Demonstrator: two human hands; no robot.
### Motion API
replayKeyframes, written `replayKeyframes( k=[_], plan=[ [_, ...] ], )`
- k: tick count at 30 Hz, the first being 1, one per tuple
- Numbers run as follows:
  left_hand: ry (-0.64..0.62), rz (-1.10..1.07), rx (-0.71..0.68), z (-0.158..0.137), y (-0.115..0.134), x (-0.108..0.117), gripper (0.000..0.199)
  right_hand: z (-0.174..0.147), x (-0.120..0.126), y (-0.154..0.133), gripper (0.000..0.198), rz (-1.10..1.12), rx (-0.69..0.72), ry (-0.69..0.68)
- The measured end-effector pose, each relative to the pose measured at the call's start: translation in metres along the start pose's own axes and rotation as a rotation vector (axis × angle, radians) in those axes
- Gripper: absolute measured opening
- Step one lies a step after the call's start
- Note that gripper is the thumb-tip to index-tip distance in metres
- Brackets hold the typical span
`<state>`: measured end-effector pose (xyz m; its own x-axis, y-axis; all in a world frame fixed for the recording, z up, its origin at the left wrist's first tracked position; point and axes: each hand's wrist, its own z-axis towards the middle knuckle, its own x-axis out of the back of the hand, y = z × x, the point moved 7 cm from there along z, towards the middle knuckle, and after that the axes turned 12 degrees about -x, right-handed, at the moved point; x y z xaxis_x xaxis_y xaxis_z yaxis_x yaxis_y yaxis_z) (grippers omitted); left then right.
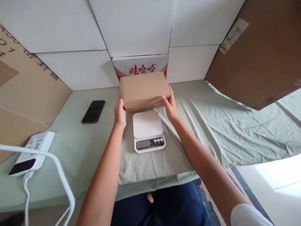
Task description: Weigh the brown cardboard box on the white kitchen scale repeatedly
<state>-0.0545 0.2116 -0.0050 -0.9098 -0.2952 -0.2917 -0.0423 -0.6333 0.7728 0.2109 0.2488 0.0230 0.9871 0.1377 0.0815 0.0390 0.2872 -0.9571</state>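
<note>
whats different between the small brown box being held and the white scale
The brown box is plain cardboard; the white scale has a dark panel with buttons.
The brown box is held between the left hand and right hand; the white scale rests on the green cloth.
The brown box is deeper and wider; the white scale is flatter.
Both are roughly rectangular.

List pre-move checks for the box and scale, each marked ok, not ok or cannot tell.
1. Left hand on the small cardboard box: ok, holding its left side.
2. Right hand on the box: ok, at its right side, thumb on the front edge.
3. Scale platform facing up: ok.
4. Display reading: cannot tell, no digits legible.
5. Phone apart from box and scale: ok.
6. Cloth smooth: not ok, creased at right.
</note>
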Motion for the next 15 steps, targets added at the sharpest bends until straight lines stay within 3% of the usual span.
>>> replayKeyframes(
  k=[4,10,13,15],
  plan=[
    [0.030,-0.014,0.069,-0.009,-0.025,0.007,0.084,0.001,-0.001,0.027,0.117,0.013,-0.039,-0.009],
    [0.016,-0.022,0.114,-0.007,-0.026,0.010,0.092,0.002,0.000,0.042,0.108,0.065,-0.084,-0.018],
    [0.075,0.019,0.151,-0.003,-0.022,0.029,0.095,0.004,0.011,0.053,0.110,0.081,-0.155,0.027],
    [0.156,0.077,0.182,-0.002,-0.018,0.048,0.086,0.004,0.023,0.060,0.108,0.091,-0.192,0.067]
  ],
)
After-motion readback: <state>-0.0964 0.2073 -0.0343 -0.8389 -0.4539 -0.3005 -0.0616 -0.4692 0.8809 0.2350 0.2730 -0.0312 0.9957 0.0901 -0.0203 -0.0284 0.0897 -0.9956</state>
